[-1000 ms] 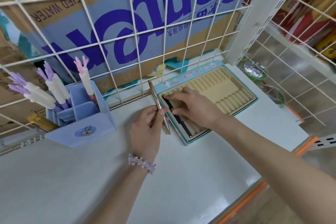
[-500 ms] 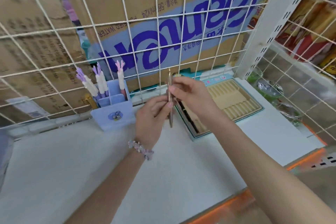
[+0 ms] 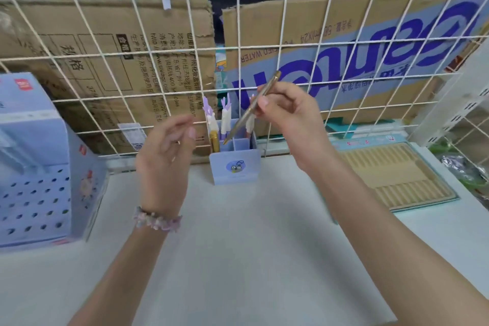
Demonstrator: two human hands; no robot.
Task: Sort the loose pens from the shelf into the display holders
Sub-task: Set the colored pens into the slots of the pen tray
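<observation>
— Two forearms reach in from the near edge over the white shelf point(image 3: 251, 259); what room do they have?

— Broad bare surface lies between the near edge and the small blue pen holder point(image 3: 234, 167). On the left a pale blue perforated box point(image 3: 39, 193) stands well apart from the arms. On the right a ridged pen tray point(image 3: 394, 174) lies flat, its near corner close to the right forearm.

— And the hands?

— Left hand point(image 3: 165, 156), with a beaded bracelet point(image 3: 157, 219) at the wrist, hovers above the shelf just left of the holder, fingers loosely spread and grasping nothing. Right hand point(image 3: 291, 116) is raised above and right of the holder, thumb and fingers pinching a gold pen point(image 3: 248, 111).

— How does the pen lie?

— Tilted: upper end toward the wire grid point(image 3: 238, 47), lower tip pointing down over the holder's compartments. Whether the tip touches anything, I cannot tell.

— What's in the holder?

— White pens with purple tops point(image 3: 225, 116) stand upright, a gold one beside them. Behind the grid lean cardboard boxes point(image 3: 344, 61).
</observation>
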